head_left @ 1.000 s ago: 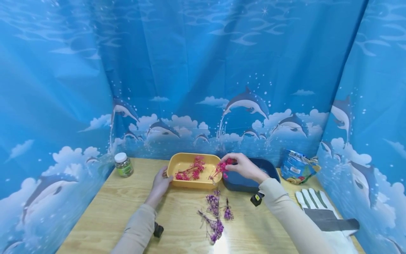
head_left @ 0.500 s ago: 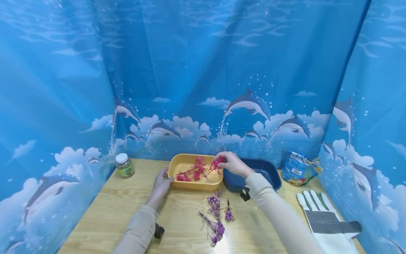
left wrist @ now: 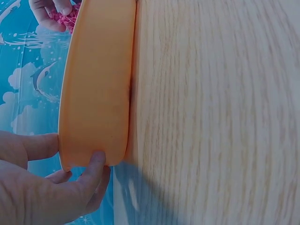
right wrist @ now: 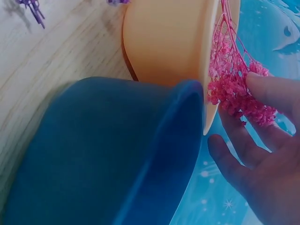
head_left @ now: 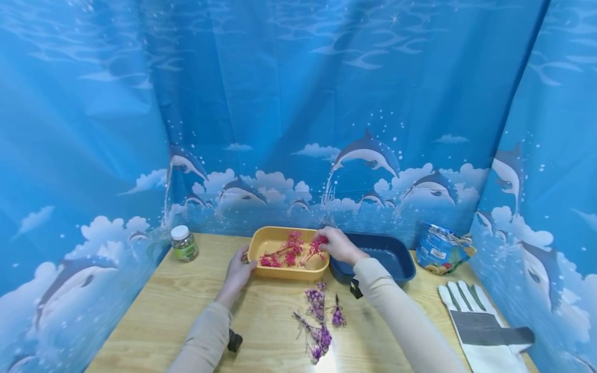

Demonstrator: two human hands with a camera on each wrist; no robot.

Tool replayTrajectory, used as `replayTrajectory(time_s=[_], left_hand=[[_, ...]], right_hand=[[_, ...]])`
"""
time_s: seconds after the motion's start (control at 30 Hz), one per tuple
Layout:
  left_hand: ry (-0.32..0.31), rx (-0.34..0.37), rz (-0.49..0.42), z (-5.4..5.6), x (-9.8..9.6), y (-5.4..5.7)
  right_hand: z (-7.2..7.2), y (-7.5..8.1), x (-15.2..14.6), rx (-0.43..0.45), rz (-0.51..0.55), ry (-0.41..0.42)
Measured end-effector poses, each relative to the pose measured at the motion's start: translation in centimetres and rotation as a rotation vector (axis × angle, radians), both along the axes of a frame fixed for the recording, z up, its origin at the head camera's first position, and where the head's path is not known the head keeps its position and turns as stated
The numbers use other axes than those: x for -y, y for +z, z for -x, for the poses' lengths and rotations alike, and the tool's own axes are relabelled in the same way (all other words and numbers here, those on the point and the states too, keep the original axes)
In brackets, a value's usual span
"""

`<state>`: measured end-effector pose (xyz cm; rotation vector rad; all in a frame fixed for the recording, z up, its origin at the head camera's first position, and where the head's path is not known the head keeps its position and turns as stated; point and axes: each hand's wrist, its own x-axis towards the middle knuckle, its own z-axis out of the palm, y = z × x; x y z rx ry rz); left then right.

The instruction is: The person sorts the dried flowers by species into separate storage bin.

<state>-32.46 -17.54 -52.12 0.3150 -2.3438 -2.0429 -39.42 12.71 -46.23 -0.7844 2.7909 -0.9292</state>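
Note:
My left hand holds the left end of a yellow tray; in the left wrist view, fingers lie against its outer wall and rim. Over the tray's right end, my right hand pinches a sprig of pink dried flowers by its blossoms, thumb on one side and fingers on the other. The stems of this sprig point down into the tray. Another pink sprig lies inside, on the tray's bottom. A dark blue tray stands against the yellow one, partly hidden under my right wrist.
Several purple dried flower sprigs lie on the wooden table in front of the trays. A lidded jar stands at the back left. At the right are a blue bag and a work glove. A dolphin-print curtain surrounds the table.
My right hand has moved left with the pink sprig, from above the join of the trays to over the yellow tray, and lower. The left hand keeps its hold.

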Motion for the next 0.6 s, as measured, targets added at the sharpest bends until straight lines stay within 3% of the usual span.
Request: replayTrajectory(time_s=[0.27, 0.6], left_hand=[[0.002, -0.010, -0.015, -0.1, -0.1, 0.1], [-0.001, -0.007, -0.030, 0.0, 0.1, -0.1]], right_hand=[[0.0, -0.5, 1.2, -0.023, -0.071, -0.009], [-0.4, -0.2, 1.7, -0.050, -0.025, -0.009]])
